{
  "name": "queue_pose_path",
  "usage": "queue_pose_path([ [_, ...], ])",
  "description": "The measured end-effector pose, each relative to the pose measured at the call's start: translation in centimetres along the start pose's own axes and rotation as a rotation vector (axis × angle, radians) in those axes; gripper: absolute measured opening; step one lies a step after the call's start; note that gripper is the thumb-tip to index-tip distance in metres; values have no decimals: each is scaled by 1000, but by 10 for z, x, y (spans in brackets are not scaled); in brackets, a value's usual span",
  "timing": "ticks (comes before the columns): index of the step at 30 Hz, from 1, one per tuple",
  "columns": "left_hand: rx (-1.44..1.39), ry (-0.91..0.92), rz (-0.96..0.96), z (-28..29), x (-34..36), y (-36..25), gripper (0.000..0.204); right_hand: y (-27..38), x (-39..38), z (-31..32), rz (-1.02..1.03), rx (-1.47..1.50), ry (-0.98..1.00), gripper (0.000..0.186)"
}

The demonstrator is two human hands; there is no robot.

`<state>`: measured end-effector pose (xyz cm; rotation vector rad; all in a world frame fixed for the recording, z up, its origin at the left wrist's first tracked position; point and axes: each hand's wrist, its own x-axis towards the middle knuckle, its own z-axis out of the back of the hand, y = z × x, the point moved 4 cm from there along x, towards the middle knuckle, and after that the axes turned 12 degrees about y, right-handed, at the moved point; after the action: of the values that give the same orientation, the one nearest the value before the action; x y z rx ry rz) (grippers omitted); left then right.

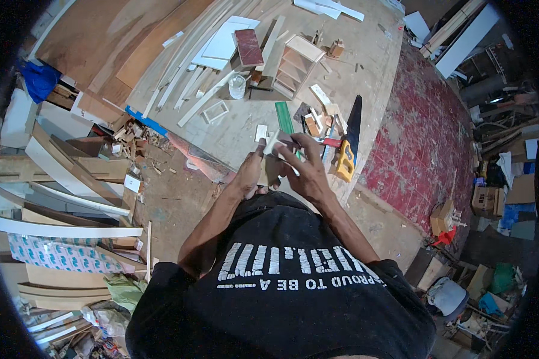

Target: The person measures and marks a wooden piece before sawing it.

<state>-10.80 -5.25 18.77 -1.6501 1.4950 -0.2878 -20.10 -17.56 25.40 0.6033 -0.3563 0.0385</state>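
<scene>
Close to my body, at the near edge of the worktable [221,142], both hands are closed around a small pale flat piece [270,169]. My left hand [246,176] grips its left side with the thumb up. The fingers of my right hand [310,172] curl over it from the right. A greyish-brown patch shows at its top; its material is too unclear to tell. Just beyond lie a small white block [261,132] and a green strip [284,116]. To the right is a handsaw with a yellow handle [345,163], beside a red-handled tool [331,142] and several wood offcuts.
Farther back on the table stand a small wooden shelf unit [297,67], a dark red block [248,48], a clear jar [237,87] and a small white frame [215,112]. Long wood strips lie at the left. Stacked boards [72,170] fill the left side; scrap and cartons [488,201] line the right.
</scene>
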Motion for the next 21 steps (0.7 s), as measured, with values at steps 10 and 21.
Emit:
queue_pose_path([
  [10,32,37,-28,-11,2,-10,70,2,2,3,73,-12,-47,68],
  [21,181,-25,-16,-20,0,-20,57,-21,-14,-3,-1,13,-81,63],
])
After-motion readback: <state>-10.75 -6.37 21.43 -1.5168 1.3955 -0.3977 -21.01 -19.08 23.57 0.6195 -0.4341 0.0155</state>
